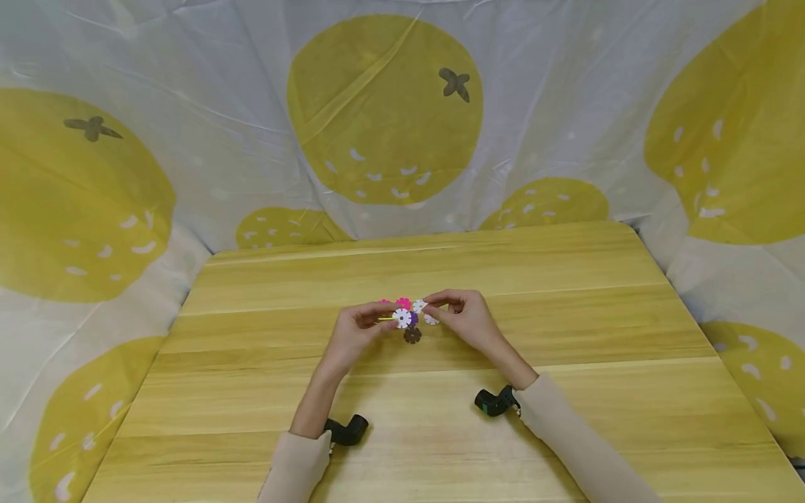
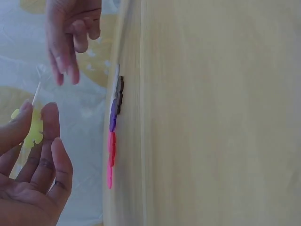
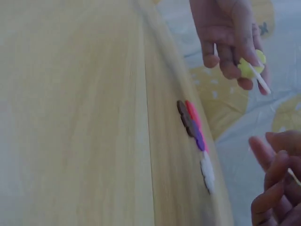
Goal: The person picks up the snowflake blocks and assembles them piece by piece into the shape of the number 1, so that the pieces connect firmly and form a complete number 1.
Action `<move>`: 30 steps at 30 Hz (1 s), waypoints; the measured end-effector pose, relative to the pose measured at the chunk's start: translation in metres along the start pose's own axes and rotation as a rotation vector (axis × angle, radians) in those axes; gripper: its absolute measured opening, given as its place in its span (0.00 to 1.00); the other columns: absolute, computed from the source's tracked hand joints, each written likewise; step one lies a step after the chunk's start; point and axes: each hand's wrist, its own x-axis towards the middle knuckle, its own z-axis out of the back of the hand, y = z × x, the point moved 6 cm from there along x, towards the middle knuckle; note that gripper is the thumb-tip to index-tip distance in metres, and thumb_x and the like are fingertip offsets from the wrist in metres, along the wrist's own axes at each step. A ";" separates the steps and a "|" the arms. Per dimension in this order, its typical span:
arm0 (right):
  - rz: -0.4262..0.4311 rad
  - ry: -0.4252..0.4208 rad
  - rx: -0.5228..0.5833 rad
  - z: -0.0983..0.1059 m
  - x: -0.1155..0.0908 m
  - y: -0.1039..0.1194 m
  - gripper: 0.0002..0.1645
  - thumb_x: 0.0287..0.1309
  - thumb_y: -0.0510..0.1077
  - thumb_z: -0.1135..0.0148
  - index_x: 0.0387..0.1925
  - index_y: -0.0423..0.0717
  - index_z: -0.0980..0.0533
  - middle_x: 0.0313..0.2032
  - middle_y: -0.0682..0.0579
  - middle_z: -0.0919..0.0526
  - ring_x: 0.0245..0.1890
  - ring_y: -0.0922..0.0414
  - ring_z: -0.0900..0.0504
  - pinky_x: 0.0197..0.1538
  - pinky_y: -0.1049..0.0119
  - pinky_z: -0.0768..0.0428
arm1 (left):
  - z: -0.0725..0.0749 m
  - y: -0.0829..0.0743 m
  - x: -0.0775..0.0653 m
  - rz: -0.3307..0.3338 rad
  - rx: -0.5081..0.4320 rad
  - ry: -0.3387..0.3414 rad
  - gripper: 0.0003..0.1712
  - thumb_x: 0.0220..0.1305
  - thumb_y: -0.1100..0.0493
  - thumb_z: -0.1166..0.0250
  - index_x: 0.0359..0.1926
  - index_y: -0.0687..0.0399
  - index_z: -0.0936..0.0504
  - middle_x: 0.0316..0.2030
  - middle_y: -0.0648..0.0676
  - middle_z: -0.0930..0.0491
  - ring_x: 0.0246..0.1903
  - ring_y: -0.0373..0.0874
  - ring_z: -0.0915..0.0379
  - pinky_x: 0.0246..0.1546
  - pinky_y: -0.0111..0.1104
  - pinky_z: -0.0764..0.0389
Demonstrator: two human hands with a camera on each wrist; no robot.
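Left hand [image 1: 357,331] and right hand [image 1: 468,320] in pinch grips

The left hand grasps, between thumb and fingers, a flat yellow notched plastic disc [image 2: 34,129]; a flat white notched disc [image 1: 402,318] is joined to it at an angle, so that the head view shows the white face and the yellow edge. The right hand, just beside it, pinches a pale, thin notched disc [image 1: 418,306] at its rim. These held pieces are above the light wood-grain table [image 1: 239,391].

Below them, on the table, lie a purple notched disc [image 3: 198,137], a dark brown notched disc [image 1: 411,336], nearest the person, and a bright pink notched disc [image 1: 404,303] on the far side. A second pink disc [image 2: 110,176] is mostly covered by the left fingers in the head view. A whitish disc [image 1: 430,320] lies near the right fingertips.
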 end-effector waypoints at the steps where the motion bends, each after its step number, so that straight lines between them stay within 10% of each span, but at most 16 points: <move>1: -0.020 -0.003 -0.027 0.002 0.001 -0.003 0.12 0.63 0.40 0.28 0.46 0.39 0.12 0.40 0.44 0.08 0.16 0.65 0.35 0.20 0.73 0.38 | 0.001 0.001 0.000 0.008 -0.009 -0.003 0.18 0.65 0.65 0.28 0.56 0.59 0.13 0.56 0.60 0.14 0.48 0.41 0.15 0.51 0.31 0.15; 9: -0.132 0.023 -0.188 0.006 0.001 -0.020 0.17 0.57 0.37 0.24 0.50 0.40 0.13 0.46 0.41 0.14 0.25 0.62 0.27 0.27 0.73 0.30 | 0.005 0.003 0.001 0.021 -0.076 0.006 0.18 0.67 0.68 0.31 0.58 0.63 0.14 0.59 0.63 0.16 0.45 0.36 0.13 0.53 0.36 0.14; 30: -0.099 0.054 -0.321 0.005 -0.001 -0.021 0.13 0.52 0.40 0.20 0.41 0.45 0.13 0.35 0.48 0.17 0.29 0.61 0.24 0.35 0.71 0.25 | 0.006 0.005 0.002 0.008 -0.164 0.036 0.18 0.67 0.73 0.34 0.57 0.71 0.17 0.58 0.69 0.18 0.42 0.36 0.13 0.52 0.38 0.13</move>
